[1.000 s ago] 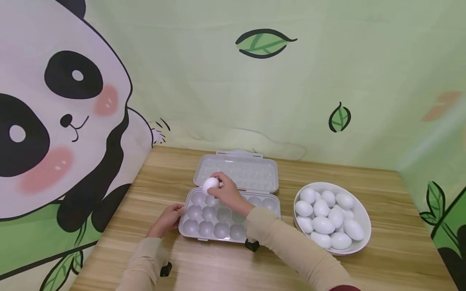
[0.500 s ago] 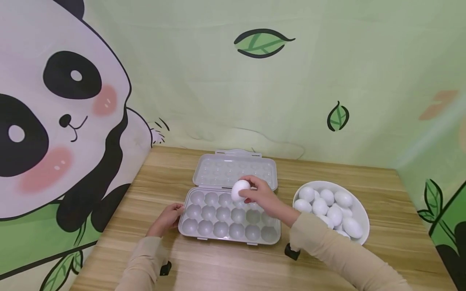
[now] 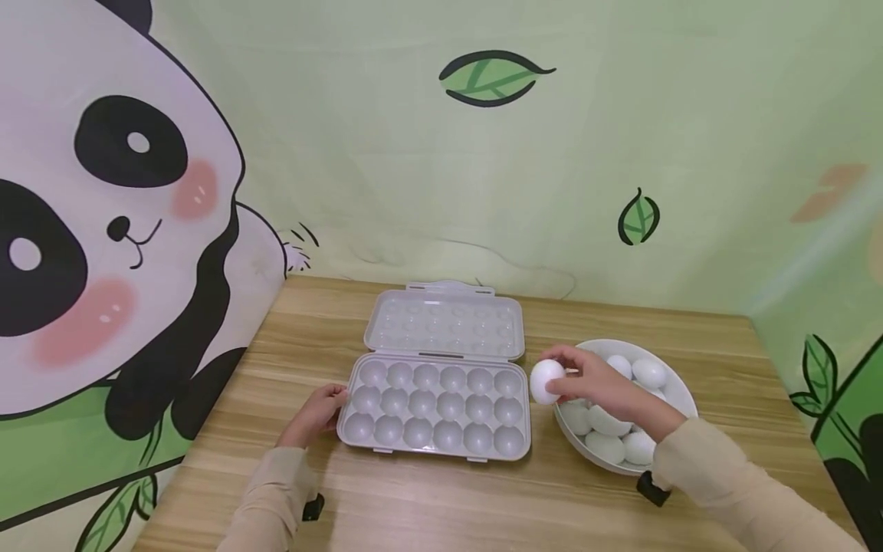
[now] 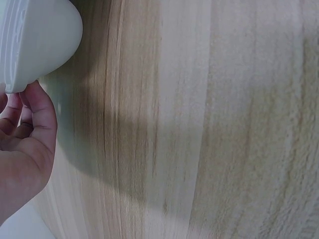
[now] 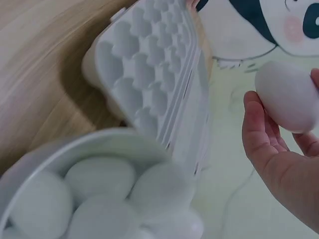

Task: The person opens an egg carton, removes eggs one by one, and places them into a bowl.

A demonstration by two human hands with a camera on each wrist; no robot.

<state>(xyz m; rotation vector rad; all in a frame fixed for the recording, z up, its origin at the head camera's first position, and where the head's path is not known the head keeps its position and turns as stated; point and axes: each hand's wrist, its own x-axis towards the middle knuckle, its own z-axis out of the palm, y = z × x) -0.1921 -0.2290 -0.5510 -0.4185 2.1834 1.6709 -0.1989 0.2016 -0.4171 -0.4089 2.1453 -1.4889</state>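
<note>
A white egg (image 3: pixel 547 382) is pinched between the thumb and fingers of my right hand (image 3: pixel 599 385), held in the air at the left side of the white bowl (image 3: pixel 679 383). The bowl holds several white eggs (image 3: pixel 650 373). In the right wrist view the held egg (image 5: pixel 287 96) shows at the fingertips. A grey plastic egg box (image 3: pixel 434 445) lies with its lid (image 3: pixel 444 326) folded back, and its cups hold no eggs. On its left end, my left hand (image 3: pixel 317 415) pinches the rim; the left wrist view shows its fingers (image 4: pixel 42 112) at the box's edge.
The wooden table (image 3: pixel 414 506) carries the box and bowl. A green printed backdrop (image 3: pixel 359 153) with a panda and leaves stands behind and at the sides. Table surface shows between the box and the front.
My right hand has moved right with the egg, from over the box's left cups to beside the bowl. The left hand stays at the box's left end.
</note>
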